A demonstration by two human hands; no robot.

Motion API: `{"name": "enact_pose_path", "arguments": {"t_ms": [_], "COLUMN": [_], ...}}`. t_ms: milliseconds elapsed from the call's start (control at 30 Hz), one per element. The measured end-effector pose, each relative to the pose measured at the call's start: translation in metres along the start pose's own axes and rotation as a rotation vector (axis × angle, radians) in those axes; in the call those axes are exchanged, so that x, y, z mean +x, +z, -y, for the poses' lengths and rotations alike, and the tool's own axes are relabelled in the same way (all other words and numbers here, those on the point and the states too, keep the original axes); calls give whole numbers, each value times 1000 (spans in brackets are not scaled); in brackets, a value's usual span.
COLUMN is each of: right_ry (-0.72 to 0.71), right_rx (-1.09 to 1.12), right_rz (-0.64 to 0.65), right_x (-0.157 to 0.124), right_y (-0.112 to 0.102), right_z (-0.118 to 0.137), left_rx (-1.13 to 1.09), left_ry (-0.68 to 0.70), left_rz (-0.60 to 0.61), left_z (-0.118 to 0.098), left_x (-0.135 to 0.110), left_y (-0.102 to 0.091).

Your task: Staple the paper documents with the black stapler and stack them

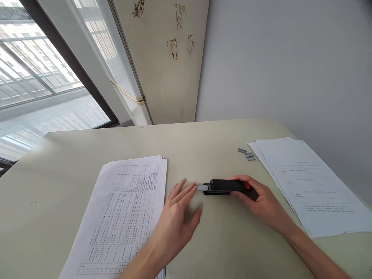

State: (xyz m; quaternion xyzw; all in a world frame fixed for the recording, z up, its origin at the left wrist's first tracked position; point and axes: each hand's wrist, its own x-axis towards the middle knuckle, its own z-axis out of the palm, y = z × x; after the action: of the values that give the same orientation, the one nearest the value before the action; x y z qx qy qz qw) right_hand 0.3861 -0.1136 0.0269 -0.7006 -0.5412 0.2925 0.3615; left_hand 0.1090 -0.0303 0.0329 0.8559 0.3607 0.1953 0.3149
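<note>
A black stapler [229, 186] with a red patch near its rear lies on the table, its front end facing left. My right hand [258, 197] grips the rear part, thumb on the near side and fingers on the far side. A metal staple tray [202, 188] sticks out of the stapler's front. My left hand [178, 217] is open, its fingers stretched out, with a fingertip touching the tray's end. Under my left wrist lies a stack of printed table sheets [124, 209]. Beyond the stapler are several strips of staples [249, 155].
Another pile of printed papers [314, 186] lies at the right of the pale table [197, 147]. Behind the table stand a grey wall [285, 69] and a stained cream panel [165, 77]. A window [37, 77] is at the left.
</note>
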Motion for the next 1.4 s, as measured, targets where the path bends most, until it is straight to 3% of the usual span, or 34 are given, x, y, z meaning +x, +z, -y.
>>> {"name": "enact_pose_path", "arguments": {"t_ms": [267,567,1100,1267,1400], "right_ry": [23,5,-15,11,48], "right_rx": [260,309,353,380,376], "right_rz": [33,50,42,48,57], "right_x": [5,8,11,11,9], "right_y": [4,4,5,6,6], "right_z": [-1,-7,-9,-12,-12], "left_rx": [-9,-3,46,150,265], "left_ry": [82,128,130,168,155], "left_rz": [17,49,69,35,-51], "left_z": [-9,-16,-21,-19,-10], "left_x": [9,19,21,10,-18], "left_y": [9,24,32,21,-6]}}
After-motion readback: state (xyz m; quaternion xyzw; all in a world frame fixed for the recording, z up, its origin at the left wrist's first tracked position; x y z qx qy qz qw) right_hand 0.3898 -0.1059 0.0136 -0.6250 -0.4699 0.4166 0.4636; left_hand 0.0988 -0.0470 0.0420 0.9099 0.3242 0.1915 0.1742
